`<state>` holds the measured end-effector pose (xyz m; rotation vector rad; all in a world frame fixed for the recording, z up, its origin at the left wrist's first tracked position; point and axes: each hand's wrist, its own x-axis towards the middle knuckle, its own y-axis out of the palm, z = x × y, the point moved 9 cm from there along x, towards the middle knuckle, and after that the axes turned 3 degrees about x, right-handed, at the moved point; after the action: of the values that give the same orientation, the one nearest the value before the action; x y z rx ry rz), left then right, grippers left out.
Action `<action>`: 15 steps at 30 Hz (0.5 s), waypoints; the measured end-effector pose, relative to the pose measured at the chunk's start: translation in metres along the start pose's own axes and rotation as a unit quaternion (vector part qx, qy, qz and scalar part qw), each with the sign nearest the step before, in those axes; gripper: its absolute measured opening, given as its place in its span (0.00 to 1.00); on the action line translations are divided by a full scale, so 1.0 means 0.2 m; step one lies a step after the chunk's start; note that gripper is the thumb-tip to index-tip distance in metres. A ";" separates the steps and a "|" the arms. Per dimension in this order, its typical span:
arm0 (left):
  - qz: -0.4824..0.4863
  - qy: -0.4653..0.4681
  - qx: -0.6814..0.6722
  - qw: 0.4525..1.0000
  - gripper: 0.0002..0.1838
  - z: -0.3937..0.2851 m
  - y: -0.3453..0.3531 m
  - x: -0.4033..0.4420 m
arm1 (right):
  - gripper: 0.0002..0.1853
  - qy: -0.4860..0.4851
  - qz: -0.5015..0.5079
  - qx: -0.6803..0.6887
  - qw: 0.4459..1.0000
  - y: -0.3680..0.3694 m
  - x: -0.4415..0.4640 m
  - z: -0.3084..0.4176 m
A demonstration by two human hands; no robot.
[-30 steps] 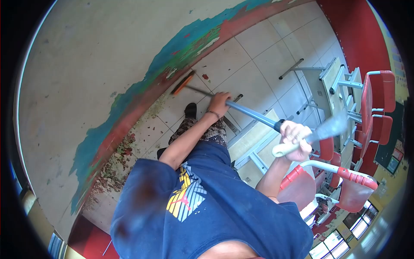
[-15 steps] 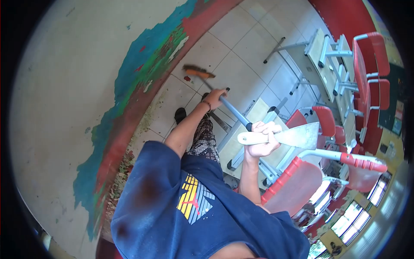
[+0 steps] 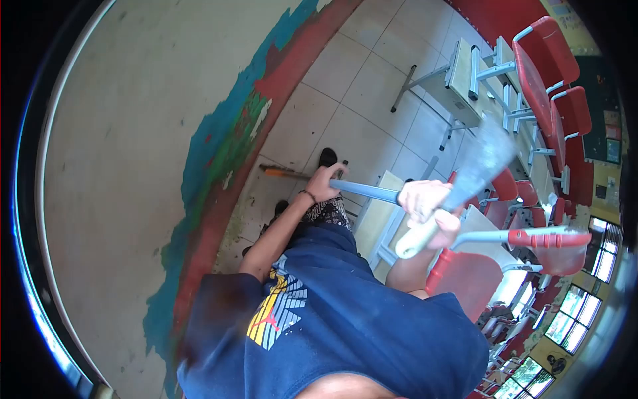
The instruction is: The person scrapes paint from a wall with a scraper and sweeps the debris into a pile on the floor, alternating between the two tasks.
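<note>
My left hand [image 3: 323, 184] grips the broom [image 3: 365, 191]; my right [image 3: 425, 203] clutches its end plus a scraper [image 3: 482, 163]. Crumbs [image 3: 234, 229] at eight o'clock look unswept.

A broom [image 3: 365, 191] was held slantwise above the tiled floor [image 3: 369, 96], its blue-grey shaft running from the right to an orange head with dark bristles, seen at the left near the foot of the wall [image 3: 109, 166]. A scraper [image 3: 468, 179] was held across the shaft's dark-capped right end, its pale handle tilted nearer, its broad grey blade blurred and angled toward the far right.
</note>
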<state>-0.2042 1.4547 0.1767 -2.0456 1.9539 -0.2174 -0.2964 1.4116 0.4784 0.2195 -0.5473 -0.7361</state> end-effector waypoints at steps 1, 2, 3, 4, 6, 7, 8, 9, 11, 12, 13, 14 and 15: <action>0.005 0.000 0.004 1.000 0.15 -0.03 -0.02 0.15 | 0.11 -0.021 0.025 -0.033 0.999 -0.01 0.07 0.05; -0.019 0.022 0.013 0.999 0.12 -0.08 -0.05 0.31 | 0.10 -0.041 0.003 -0.039 0.998 -0.07 0.13 0.06; -0.042 0.046 0.024 0.998 0.10 -0.11 -0.08 0.46 | 0.10 -0.044 -0.003 -0.039 0.998 -0.13 0.19 0.04; -0.036 0.049 0.030 0.998 0.10 -0.12 -0.09 0.63 | 0.09 -0.069 -0.008 -0.078 0.995 -0.18 0.27 0.03; -0.073 0.048 0.045 0.995 0.07 -0.10 -0.16 0.97 | 0.07 -0.100 -0.034 -0.120 0.987 -0.32 0.44 -0.06; -0.069 0.050 0.050 0.995 0.07 -0.06 -0.16 1.13 | 0.06 -0.066 -0.058 -0.150 0.985 -0.41 0.52 -0.14; -0.086 0.075 0.050 0.992 0.07 -0.02 -0.19 1.32 | 0.07 -0.059 -0.076 -0.202 0.975 -0.51 0.57 -0.26; -0.105 0.103 0.052 0.988 0.07 0.04 -0.23 1.54 | 0.05 -0.064 0.000 -0.237 0.969 -0.54 0.69 -0.35; -0.100 0.107 0.060 0.987 0.06 0.26 -0.21 1.88 | 0.01 -0.027 -0.013 -0.222 0.975 -0.71 0.83 -0.59; -0.109 0.109 0.028 0.988 0.04 0.37 -0.22 2.02 | 0.01 -0.005 -0.017 -0.213 0.977 -0.81 0.87 -0.73; -0.117 0.110 -0.005 0.987 0.03 0.45 -0.23 2.15 | 0.02 0.027 -0.010 -0.204 0.978 -0.90 0.92 -0.84; -0.116 0.082 0.000 0.990 0.04 0.51 -0.24 2.22 | 0.02 0.018 -0.018 -0.201 0.979 -1.01 1.00 -0.88; -0.113 0.048 0.005 0.992 0.05 0.59 -0.23 2.23 | 0.02 0.016 -0.028 -0.195 0.980 -1.10 1.09 -0.88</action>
<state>-0.0966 1.0262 0.0361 -2.2882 1.7656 -0.3831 -0.1933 1.1024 0.3341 -0.1185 -0.3581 -0.8781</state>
